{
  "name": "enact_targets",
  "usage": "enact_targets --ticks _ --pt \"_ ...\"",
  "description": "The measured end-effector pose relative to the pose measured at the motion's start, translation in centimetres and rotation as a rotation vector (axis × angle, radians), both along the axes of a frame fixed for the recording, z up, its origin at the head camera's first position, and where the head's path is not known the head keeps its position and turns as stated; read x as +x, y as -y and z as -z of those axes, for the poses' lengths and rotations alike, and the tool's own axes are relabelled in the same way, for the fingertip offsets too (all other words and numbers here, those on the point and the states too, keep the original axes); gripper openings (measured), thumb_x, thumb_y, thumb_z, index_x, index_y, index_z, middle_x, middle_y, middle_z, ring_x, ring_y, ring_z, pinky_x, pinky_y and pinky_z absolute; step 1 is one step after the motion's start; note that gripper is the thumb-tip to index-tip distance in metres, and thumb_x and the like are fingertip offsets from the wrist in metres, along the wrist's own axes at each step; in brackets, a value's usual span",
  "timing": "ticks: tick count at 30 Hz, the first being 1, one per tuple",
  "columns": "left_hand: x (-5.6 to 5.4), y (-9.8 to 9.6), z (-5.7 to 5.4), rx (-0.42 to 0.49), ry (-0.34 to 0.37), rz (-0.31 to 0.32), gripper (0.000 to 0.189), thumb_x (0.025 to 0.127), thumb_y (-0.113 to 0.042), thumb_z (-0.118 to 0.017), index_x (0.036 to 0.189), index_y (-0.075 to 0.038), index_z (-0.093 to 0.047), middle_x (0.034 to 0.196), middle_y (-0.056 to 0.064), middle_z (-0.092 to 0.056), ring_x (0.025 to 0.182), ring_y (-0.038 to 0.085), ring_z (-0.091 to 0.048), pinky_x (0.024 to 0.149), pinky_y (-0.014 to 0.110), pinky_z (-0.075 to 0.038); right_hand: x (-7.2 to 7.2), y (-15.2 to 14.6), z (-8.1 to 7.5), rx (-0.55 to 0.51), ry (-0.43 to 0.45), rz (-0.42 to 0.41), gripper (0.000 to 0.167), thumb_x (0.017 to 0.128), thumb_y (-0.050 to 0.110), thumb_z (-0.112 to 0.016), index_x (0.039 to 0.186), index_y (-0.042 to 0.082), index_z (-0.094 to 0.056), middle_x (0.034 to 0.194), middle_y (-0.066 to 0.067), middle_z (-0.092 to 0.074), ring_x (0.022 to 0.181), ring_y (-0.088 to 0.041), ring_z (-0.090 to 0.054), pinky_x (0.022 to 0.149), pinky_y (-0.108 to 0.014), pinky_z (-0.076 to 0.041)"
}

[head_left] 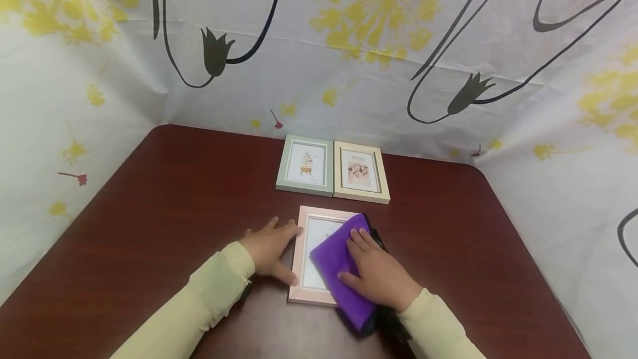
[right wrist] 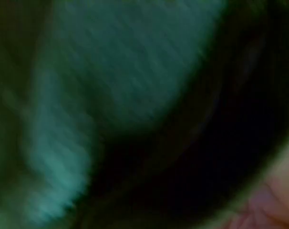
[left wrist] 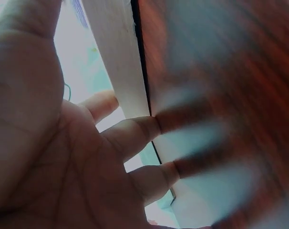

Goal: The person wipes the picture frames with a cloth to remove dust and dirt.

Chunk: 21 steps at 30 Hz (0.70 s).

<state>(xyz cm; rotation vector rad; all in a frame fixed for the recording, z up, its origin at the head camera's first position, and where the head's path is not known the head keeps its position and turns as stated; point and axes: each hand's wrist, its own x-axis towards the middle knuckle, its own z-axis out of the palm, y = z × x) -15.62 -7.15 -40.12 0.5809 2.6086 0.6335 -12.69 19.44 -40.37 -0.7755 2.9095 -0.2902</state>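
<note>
A pink picture frame (head_left: 297, 262) lies flat on the table, its right part covered by a purple cloth (head_left: 329, 256). Along the frame's left border rests my left hand (head_left: 269, 251), thumb and fingers spread and touching the edge. The left wrist view shows that hand's palm (left wrist: 82, 157) beside the frame's side (left wrist: 118, 57), fingertips at the table. My right hand (head_left: 376, 270) presses on the cloth with fingers extended. In the right wrist view, a blurred, dark fabric surface (right wrist: 135, 62) fills most of the picture, and a bit of skin shows at lower right.
Behind the pink frame, a green picture frame (head_left: 281, 176) and a cream picture frame (head_left: 384, 181) lie side by side near the back edge. The dark red-brown table (head_left: 189, 198) is bordered by white flower-patterned fabric (head_left: 279, 87) at the back and sides.
</note>
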Motion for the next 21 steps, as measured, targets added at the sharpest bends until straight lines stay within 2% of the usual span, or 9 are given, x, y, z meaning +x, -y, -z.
enact_targets --ticks 7,12,21 --pt "0.5 0.1 0.4 0.013 0.017 0.012 0.103 0.064 -0.047 -0.092 0.150 -0.020 -0.042 0.158 0.016 -0.032 0.147 0.044 -0.017 0.097 0.083 -0.018 -2.8 -0.5 0.7 -0.059 0.108 0.076 0.075 0.093 0.036 -0.069 0.147 -0.008 -0.039 0.156 -0.026 -0.027 0.144 -0.041 -0.027 0.114 -0.051 -0.028" --pt "0.3 0.2 0.2 -0.002 0.022 0.007 0.103 0.065 -0.046 -0.091 0.150 -0.020 -0.040 0.158 0.015 -0.033 0.147 0.043 -0.017 0.098 0.082 -0.019 -3.7 -0.8 0.4 -0.078 0.160 0.037 0.077 0.094 0.036 -0.068 0.149 -0.008 -0.036 0.157 -0.027 -0.024 0.144 -0.043 -0.025 0.114 -0.053 -0.027" --pt "-0.4 0.0 0.1 -0.017 0.004 0.014 0.104 0.068 -0.049 -0.089 0.153 -0.020 -0.038 0.158 0.013 -0.033 0.147 0.043 -0.018 0.098 0.082 -0.021 -4.9 -2.3 0.1 -0.165 0.200 0.013 0.077 0.094 0.033 -0.068 0.152 -0.004 -0.033 0.160 -0.022 -0.021 0.147 -0.041 -0.018 0.116 -0.054 -0.022"
